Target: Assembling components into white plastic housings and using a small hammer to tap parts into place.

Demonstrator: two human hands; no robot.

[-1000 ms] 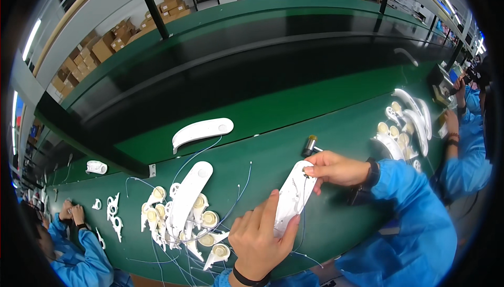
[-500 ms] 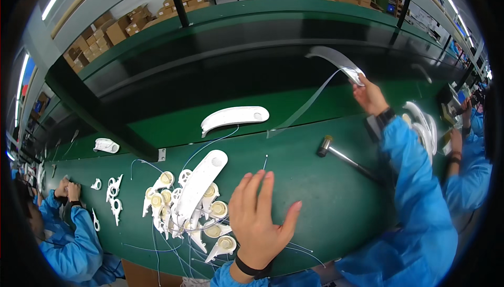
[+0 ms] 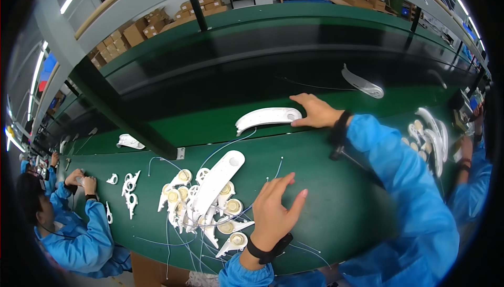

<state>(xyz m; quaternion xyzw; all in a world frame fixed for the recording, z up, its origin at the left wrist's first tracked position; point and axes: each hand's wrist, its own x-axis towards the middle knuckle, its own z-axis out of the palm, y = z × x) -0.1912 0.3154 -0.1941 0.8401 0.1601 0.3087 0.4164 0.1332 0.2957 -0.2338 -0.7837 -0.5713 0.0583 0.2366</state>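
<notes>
Right hand [image 3: 318, 113] outstretched to curved white shell [image 3: 268, 116]
Unclenched, touch unclear; a pinch seems needed. Left hand [image 3: 273, 218] hangs empty.

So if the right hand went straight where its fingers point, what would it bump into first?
Probably the rounded end of the white curved shell on the ledge. The right hand's thumb may already touch it; that's hard to tell.
</notes>
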